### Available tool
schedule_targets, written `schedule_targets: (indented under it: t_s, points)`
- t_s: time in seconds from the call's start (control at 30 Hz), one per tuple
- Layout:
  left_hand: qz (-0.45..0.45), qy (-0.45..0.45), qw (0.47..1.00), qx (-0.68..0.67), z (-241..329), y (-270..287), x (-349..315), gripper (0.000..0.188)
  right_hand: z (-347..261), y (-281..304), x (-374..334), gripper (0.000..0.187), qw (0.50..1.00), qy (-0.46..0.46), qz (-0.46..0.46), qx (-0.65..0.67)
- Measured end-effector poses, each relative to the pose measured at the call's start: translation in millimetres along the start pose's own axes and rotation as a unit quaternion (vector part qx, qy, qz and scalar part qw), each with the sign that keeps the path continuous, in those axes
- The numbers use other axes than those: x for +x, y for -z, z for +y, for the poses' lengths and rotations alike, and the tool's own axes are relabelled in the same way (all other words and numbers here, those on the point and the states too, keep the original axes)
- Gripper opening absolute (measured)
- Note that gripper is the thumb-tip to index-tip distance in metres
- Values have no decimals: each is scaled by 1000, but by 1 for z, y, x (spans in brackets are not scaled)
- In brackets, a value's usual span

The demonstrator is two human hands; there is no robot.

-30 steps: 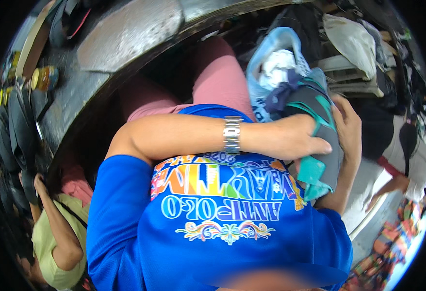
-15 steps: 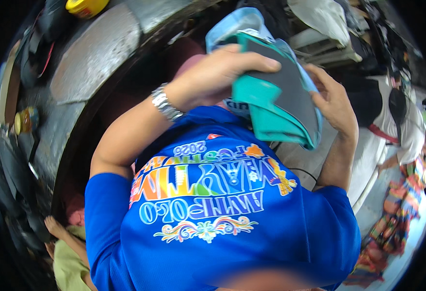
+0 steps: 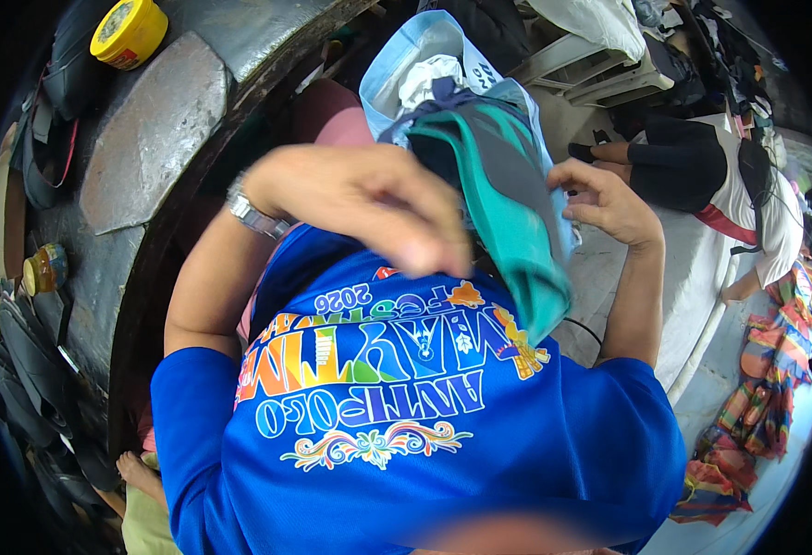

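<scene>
My left hand (image 3: 369,203), wearing a metal watch, hovers over my shirt with fingers stretched out and partly blurred. Nothing shows in it. To its right, a folded teal and dark grey fabric piece (image 3: 508,203) leans out of a light blue bag (image 3: 387,69) with printed lettering. White crumpled material (image 3: 429,79) and a dark blue strip lie in the bag's mouth. Along the right side, my right hand (image 3: 609,203) has thumb and fingers bent together at the bag's light blue edge, seeming to pinch it. The bag's lower part is hidden behind the fabric.
On the left, a dark worktop (image 3: 170,231) bears a worn flat slab (image 3: 161,129), a yellow tub (image 3: 129,34), and a jar (image 3: 45,268). Black padded pieces pile up beside it. Another person (image 3: 688,166) is at the right, near a colourful cloth (image 3: 762,379).
My left hand has let go of the teal and grey fabric and moved down and left. The fabric has tipped lower, showing more of the bag's mouth. My right hand stays beside the bag.
</scene>
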State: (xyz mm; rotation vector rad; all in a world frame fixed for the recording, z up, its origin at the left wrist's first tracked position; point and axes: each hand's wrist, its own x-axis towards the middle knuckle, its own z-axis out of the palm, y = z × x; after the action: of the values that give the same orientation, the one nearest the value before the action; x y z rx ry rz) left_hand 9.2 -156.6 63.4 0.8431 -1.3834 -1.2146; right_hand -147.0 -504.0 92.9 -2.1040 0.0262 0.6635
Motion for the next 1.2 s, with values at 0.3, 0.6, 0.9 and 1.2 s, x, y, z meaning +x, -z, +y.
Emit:
schedule_targets:
  t_s: [0.3, 0.6, 0.9, 1.2]
  points:
    - [327, 96, 865, 369, -85, 39, 9, 29, -1, 19, 36, 24, 996, -11, -90, -17]
    - [364, 141, 920, -34, -105, 23, 20, 36, -34, 3, 98, 33, 986, 121, 102, 46]
    - [498, 96, 823, 256, -81, 1, 25, 14, -74, -17, 121, 29, 979, 186, 3, -86]
    - [431, 106, 895, 40, -82, 26, 10, 25, -52, -38, 130, 36, 949, 194, 45, 246]
